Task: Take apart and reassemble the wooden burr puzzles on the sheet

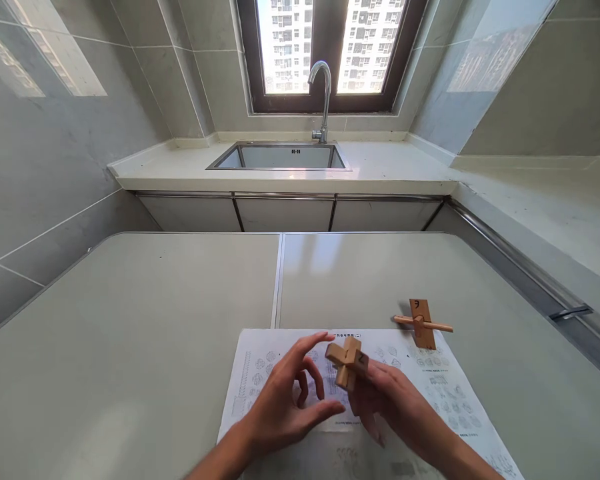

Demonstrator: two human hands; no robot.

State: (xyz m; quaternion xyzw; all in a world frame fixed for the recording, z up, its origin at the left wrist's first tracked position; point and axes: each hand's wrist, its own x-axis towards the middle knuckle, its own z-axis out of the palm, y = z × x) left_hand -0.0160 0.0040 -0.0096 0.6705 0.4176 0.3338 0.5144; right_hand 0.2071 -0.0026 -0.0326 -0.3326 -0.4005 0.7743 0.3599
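Observation:
Above a printed paper sheet [250, 380], my right hand [395, 403] grips a small wooden burr puzzle [349, 361] of crossed blocks by its right arm, which bears a dark mark. My left hand [293, 393] hovers just left of the puzzle, thumb and fingers apart in a curve, holding nothing. Beyond my right hand, at the sheet's upper right edge, lies another wooden puzzle [420, 325]: a flat plank crossed by a thin pointed rod, with a dark character on its far end.
The pale table [130, 320] has a seam down its middle. Behind it runs a white counter [390, 160] with a steel sink [225, 160] and a faucet [325, 100] under a window. Tiled walls flank both sides, with a ledge [555, 200] on the right.

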